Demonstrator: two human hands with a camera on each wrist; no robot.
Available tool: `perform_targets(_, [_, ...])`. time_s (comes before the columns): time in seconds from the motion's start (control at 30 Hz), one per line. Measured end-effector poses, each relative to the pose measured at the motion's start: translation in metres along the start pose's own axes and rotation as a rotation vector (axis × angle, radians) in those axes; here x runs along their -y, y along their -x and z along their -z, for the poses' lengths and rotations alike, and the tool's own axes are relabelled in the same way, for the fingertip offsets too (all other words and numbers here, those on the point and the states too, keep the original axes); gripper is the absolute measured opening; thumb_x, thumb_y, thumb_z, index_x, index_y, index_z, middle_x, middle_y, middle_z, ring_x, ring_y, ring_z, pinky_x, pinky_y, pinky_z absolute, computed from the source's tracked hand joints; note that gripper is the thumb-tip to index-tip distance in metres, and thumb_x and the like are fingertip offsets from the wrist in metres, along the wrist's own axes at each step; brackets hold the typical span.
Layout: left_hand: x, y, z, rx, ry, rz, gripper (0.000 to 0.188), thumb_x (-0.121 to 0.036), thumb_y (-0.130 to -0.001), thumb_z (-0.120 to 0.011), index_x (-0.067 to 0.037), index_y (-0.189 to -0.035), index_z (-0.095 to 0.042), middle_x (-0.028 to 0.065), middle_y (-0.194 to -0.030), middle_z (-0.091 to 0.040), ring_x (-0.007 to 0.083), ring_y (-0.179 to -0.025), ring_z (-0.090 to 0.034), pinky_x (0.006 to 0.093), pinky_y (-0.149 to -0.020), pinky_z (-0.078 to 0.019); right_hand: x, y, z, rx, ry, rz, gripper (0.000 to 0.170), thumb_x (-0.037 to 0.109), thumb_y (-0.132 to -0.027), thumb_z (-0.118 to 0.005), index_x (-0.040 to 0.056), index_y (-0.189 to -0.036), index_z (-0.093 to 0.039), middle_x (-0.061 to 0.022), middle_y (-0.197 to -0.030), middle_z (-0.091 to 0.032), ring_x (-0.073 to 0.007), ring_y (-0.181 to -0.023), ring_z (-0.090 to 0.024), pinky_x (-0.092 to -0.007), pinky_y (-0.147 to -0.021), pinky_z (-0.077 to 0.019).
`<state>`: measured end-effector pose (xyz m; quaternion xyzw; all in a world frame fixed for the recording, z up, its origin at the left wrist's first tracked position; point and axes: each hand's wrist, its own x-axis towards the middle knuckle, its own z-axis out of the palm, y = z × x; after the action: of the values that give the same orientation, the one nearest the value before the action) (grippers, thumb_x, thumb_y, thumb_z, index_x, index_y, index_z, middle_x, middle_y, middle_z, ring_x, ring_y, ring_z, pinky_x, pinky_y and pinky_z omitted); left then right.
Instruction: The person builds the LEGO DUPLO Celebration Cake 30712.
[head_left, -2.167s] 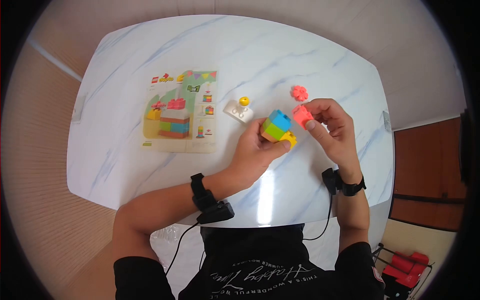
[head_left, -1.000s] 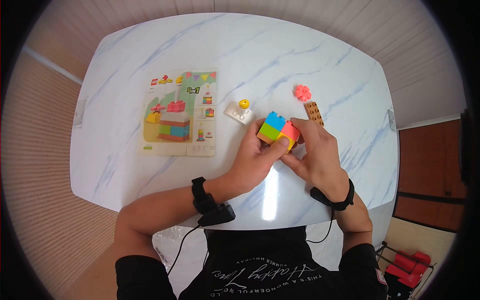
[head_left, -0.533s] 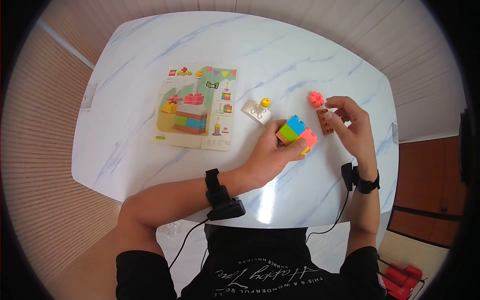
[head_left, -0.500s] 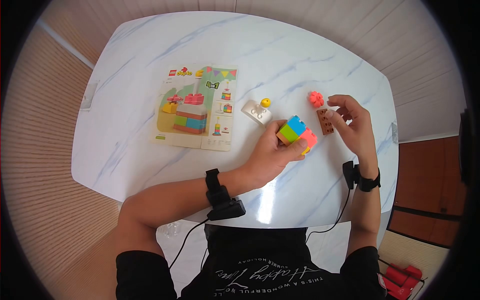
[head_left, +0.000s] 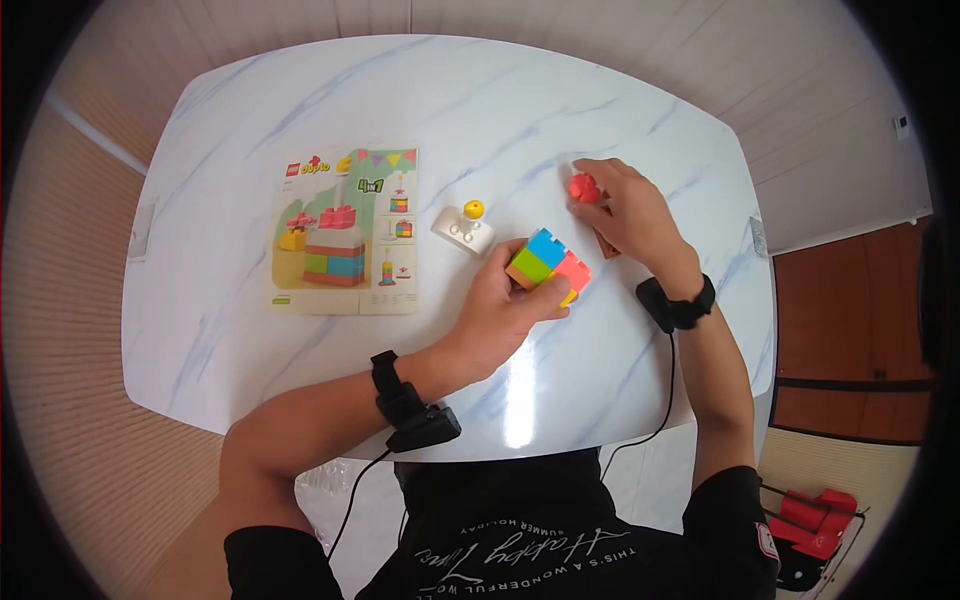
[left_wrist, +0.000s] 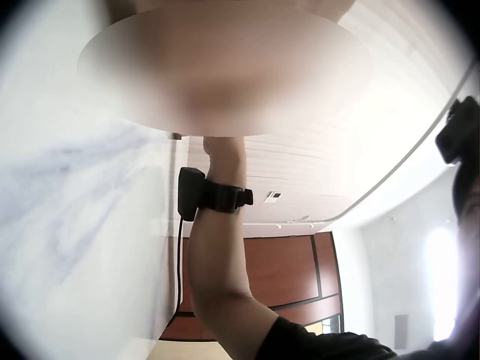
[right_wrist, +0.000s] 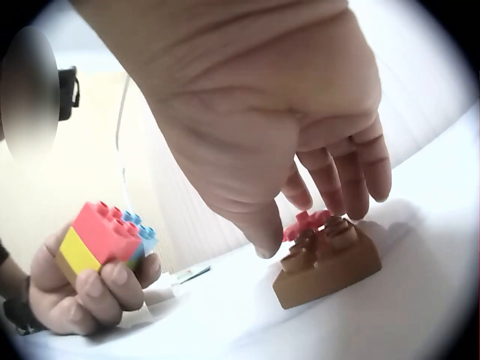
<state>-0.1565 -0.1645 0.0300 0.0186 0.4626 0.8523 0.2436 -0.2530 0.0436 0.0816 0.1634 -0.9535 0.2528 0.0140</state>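
Your left grip (head_left: 493, 318) is clasping the stack (head_left: 540, 262); your right grip (head_left: 640, 215), the nearer, is spanning the flower (head_left: 584, 188), toward the far right corner of the bench (head_left: 690, 170). Pinching? I can't tell.

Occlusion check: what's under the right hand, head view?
One end of a brown Duplo brick shows; the right hand covers the rest. Red flower piece shows between thumb and fingers.
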Motion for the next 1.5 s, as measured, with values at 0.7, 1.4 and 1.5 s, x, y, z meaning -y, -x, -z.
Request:
perform_targets(0.7, [0.002,0.003,-0.001,-0.025,0.055,-0.091,0.047,-0.021,-0.103,-0.064,-0.004,-0.138,-0.037,0.0109,-0.134,-0.057,0.0207,-0.119,-0.063,0.0423,-0.1,-0.0554,0.027,0.023,0.013,0.378,-0.931,-0.062,0.027,0.002,-0.091,-0.076,-0.0003,-0.117,-0.07,-0.0045,-0.102,-0.074,-0.0077,-0.087,-0.066,-0.0233,-0.082,-0.0539])
perform_targets(1.4, [0.001,0.002,-0.001,-0.025,0.03,-0.127,0.048,-0.023,-0.104,-0.063,-0.003,-0.139,-0.037,0.009,-0.133,-0.056,0.019,-0.123,-0.061,0.0413,-0.103,-0.0548,0.034,0.035,0.012,0.381,-0.851,-0.009,0.042,0.01,-0.095,-0.073,0.0,-0.134,-0.06,-0.0062,-0.115,-0.07,-0.0119,-0.099,-0.065,-0.0268,-0.086,-0.0528])
perform_targets(1.5, [0.003,0.001,0.0,-0.021,0.059,-0.117,0.047,-0.022,-0.104,-0.063,-0.003,-0.139,-0.037,0.0089,-0.134,-0.055,0.0186,-0.124,-0.06,0.0415,-0.103,-0.0548,0.034,0.037,0.011,0.348,-0.871,-0.008,0.038,0.014,-0.101,-0.065,0.001,-0.137,-0.061,-0.0055,-0.114,-0.07,-0.0113,-0.096,-0.065,-0.0261,-0.082,-0.0522])
